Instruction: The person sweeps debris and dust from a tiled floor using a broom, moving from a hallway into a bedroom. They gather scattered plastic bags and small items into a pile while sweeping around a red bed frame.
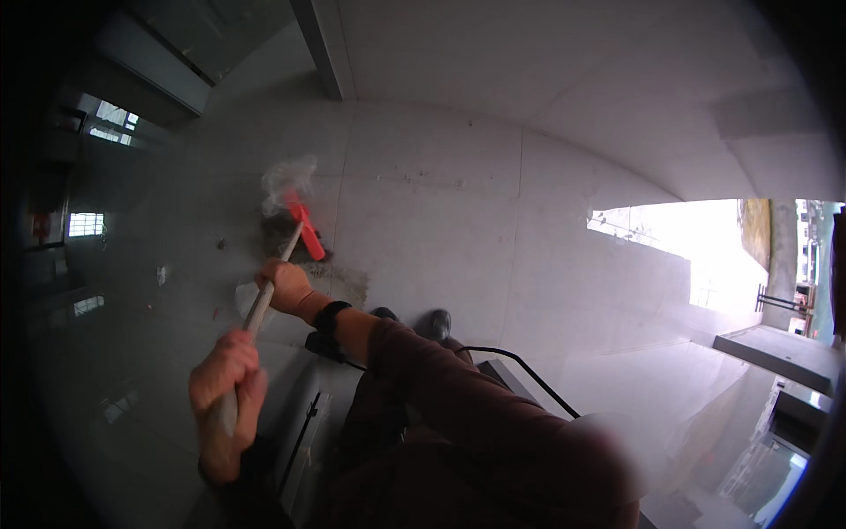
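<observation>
My right hand (289,285), with a black band at its wrist, grips the lower part of a wooden broom handle (259,307). Higher on the same handle, my left hand (228,390) is closed around it and slightly blurred. The red broom head (305,228) is down at the floor, tilted across a dark heap of dirt (281,228). Clear crumpled plastic film (291,177) lies against the head's far end. Nearer my shoes, a brownish patch of grit (344,283) marks the floor. A pale flat piece (248,297) shows partly behind the handle.
Small debris (221,244) and a whitish scrap (161,274) dot the grey tiled floor (423,231) on the left. My dark shoes (437,324) stand close by. A black bent rod or cable (522,364) passes at my right. A grey metal post (317,49) rises ahead.
</observation>
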The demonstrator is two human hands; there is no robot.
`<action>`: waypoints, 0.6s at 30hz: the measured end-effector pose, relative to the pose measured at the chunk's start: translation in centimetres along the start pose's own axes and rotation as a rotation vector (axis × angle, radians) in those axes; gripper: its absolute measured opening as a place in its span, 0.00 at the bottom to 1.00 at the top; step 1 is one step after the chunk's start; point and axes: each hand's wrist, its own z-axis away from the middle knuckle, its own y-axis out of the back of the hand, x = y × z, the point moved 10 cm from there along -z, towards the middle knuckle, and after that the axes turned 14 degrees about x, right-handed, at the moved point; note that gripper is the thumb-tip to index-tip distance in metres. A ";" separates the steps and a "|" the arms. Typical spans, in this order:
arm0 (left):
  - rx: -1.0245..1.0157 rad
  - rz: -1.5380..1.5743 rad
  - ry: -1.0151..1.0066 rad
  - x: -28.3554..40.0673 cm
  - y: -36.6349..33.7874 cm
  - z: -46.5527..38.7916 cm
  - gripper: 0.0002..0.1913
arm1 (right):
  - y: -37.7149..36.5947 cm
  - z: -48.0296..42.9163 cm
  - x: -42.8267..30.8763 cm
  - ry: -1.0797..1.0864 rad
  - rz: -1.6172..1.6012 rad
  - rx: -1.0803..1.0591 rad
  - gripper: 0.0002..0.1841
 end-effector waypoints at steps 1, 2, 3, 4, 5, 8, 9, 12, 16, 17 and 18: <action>-0.014 0.007 -0.090 1.1 -0.1 -0.1 0.07 | 0.4 -0.5 -1.1 0.023 0.016 -0.039 0.08; -0.007 0.054 -0.095 1.3 0.2 0.2 0.09 | 1.2 -0.8 -2.2 0.045 0.034 -0.075 0.08; -0.018 0.154 -0.158 3.1 0.4 -0.2 0.09 | 2.1 -0.9 -3.4 0.068 0.051 -0.109 0.09; -0.012 0.195 -0.167 3.9 1.0 -0.2 0.09 | 2.3 -0.8 -3.5 0.027 0.101 -0.197 0.09; -0.009 0.238 -0.175 4.3 1.3 -0.3 0.09 | 3.2 -1.0 -3.3 0.004 0.194 -0.266 0.09; 0.055 0.335 -0.096 4.5 0.5 -2.1 0.09 | 8.7 -1.5 -1.9 -0.031 0.417 -0.437 0.09; 0.071 0.413 -0.079 4.2 -0.5 -2.9 0.09 | 11.2 -1.5 -0.8 -0.008 0.456 -0.467 0.09; 0.096 0.584 -0.051 1.3 -6.8 -4.8 0.09 | 19.8 -0.9 4.4 0.056 0.567 -0.330 0.08; -0.074 0.689 -0.054 0.7 -18.0 -8.5 0.09 | 32.7 0.5 12.6 -0.026 0.698 -0.174 0.07; -0.087 0.706 -0.060 0.0 -21.3 -8.7 0.10 | 36.1 1.0 14.9 -0.109 0.726 -0.086 0.07; -0.096 0.737 -0.074 -0.3 -24.4 -9.3 0.11 | 39.1 1.3 16.6 -0.136 0.723 -0.051 0.08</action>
